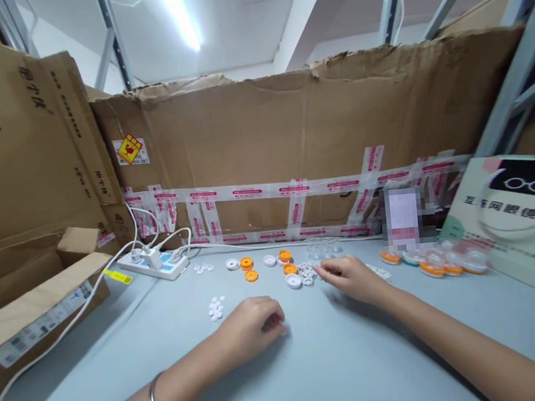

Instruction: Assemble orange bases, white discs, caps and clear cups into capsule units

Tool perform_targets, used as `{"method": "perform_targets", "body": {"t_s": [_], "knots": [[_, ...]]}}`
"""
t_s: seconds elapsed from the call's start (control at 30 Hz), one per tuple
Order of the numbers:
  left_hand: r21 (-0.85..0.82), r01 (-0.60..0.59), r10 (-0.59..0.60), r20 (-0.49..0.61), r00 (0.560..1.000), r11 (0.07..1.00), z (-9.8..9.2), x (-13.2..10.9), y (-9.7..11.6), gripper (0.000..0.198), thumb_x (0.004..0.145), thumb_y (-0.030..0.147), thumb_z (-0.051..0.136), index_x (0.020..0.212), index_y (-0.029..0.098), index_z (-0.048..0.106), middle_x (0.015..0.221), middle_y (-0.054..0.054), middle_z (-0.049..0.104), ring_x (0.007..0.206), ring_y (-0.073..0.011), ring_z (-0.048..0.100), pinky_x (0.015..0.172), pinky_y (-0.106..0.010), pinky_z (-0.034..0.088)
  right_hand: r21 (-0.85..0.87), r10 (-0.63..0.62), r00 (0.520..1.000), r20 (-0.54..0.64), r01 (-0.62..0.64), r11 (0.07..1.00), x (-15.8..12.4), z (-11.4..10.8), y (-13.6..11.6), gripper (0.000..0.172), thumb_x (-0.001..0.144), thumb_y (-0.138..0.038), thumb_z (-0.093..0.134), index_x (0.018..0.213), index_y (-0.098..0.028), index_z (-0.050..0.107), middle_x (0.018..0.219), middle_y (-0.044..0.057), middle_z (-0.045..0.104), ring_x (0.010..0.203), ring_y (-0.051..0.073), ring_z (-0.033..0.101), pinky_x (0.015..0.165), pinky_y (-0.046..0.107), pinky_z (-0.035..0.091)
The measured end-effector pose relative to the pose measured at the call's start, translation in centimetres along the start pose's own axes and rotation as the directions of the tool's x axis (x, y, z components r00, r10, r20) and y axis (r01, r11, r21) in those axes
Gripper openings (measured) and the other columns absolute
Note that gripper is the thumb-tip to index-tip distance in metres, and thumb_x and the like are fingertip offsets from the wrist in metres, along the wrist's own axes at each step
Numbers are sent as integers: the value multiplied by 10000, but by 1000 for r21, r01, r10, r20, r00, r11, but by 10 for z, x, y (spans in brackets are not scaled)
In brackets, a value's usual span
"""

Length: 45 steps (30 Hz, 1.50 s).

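Note:
My left hand (253,328) rests over the table's middle, fingers curled toward the thumb; whatever it may hold is hidden. Farther right, my right hand (351,275) reaches to a pile of small white parts (306,275), its fingertips drawn together at the pile's edge. I cannot make out anything between them. Beside the pile lie an orange round cap (290,269) and a white round cap (294,281). More orange caps (251,276) and white caps (232,264) sit to the left. Small white discs (216,308) lie in a cluster left of my left hand.
A white power strip (161,265) with cables stands at the back left, next to an open cardboard box (86,266). Clear plastic pieces (323,247) lie at the back. Several clear-topped round items with coloured bases (433,268) stand right, before a printed board (513,229). Cardboard (252,133) walls the back.

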<state>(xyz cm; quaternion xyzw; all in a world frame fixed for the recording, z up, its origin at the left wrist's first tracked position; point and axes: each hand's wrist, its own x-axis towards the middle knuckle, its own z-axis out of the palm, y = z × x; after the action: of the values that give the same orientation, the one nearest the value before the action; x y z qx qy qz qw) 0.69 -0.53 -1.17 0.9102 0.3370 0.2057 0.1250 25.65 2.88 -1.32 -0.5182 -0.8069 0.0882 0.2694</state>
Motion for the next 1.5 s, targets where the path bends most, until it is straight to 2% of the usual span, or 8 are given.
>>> {"method": "perform_targets", "body": {"t_s": [0.2, 0.37, 0.53, 0.67, 0.8, 1.17, 1.33, 1.5], "knots": [[175, 212, -166, -245, 955, 961, -6, 14, -45, 204, 798, 86, 465, 892, 164, 629, 928, -82, 611, 871, -198, 560, 753, -305, 439, 9, -8, 1000, -4, 8, 1000, 1, 1, -3, 399, 843, -407, 348, 514, -195, 267, 483, -53, 251, 462, 94, 262, 477, 237, 205], [309, 247, -200, -175, 964, 919, -3, 20, -69, 208, 776, 63, 493, 784, 164, 674, 792, -71, 610, 785, -195, 563, 692, -277, 429, 8, -26, 999, 17, 26, 1000, 2, 4, -2, 393, 842, -407, 345, 521, -192, 276, 485, -58, 247, 460, 88, 247, 473, 233, 201], [338, 211, -155, -185, 970, 917, -4, 20, -58, 212, 808, 83, 460, 730, 131, 652, 763, -93, 601, 778, -216, 538, 697, -316, 411, 15, -30, 999, 22, 30, 999, 1, 4, -4, 394, 843, -410, 344, 522, -191, 279, 487, -57, 251, 462, 87, 254, 474, 230, 202], [296, -102, 143, -121, 982, 950, -12, 11, -38, 237, 836, 82, 412, 816, 164, 633, 808, -61, 606, 770, -165, 515, 712, -282, 400, 26, -29, 999, 16, 29, 999, -1, 1, -8, 392, 842, -404, 348, 521, -191, 276, 489, -57, 249, 463, 86, 257, 473, 228, 205], [205, -439, 460, -66, 885, 875, -17, 0, -23, 266, 821, 45, 405, 865, 189, 624, 796, -45, 605, 743, -140, 503, 680, -254, 394, 46, -31, 999, 14, 31, 998, -2, 1, -10, 387, 841, -393, 353, 524, -193, 258, 492, -58, 235, 468, 86, 247, 472, 228, 206], [288, -466, 464, 78, 882, 837, -1, -1, -20, 213, 841, 69, 447, 863, 206, 609, 768, -4, 619, 712, -128, 494, 640, -243, 348, 164, -96, 988, 117, 76, 984, -6, 18, -31, 363, 830, -358, 410, 517, -184, 348, 492, -67, 272, 473, 80, 270, 480, 218, 227], [328, -476, 474, 92, 876, 816, -2, -1, -20, 172, 856, 110, 461, 866, 194, 611, 762, -8, 614, 728, -126, 499, 638, -248, 340, 321, -143, 941, 306, 39, 946, -12, 28, -46, 345, 678, -419, 631, 914, -192, 522, 589, -69, 420, 531, 87, 383, 505, 194, 297], [329, -464, 462, 89, 882, 822, 2, -3, -19, 200, 860, 110, 443, 843, 193, 624, 785, -14, 627, 735, -128, 512, 651, -242, 357, 381, -142, 910, 390, -19, 924, -14, 35, -51, 261, 704, -366, 609, 902, -197, 589, 607, -61, 411, 553, 86, 381, 514, 193, 299]]}}
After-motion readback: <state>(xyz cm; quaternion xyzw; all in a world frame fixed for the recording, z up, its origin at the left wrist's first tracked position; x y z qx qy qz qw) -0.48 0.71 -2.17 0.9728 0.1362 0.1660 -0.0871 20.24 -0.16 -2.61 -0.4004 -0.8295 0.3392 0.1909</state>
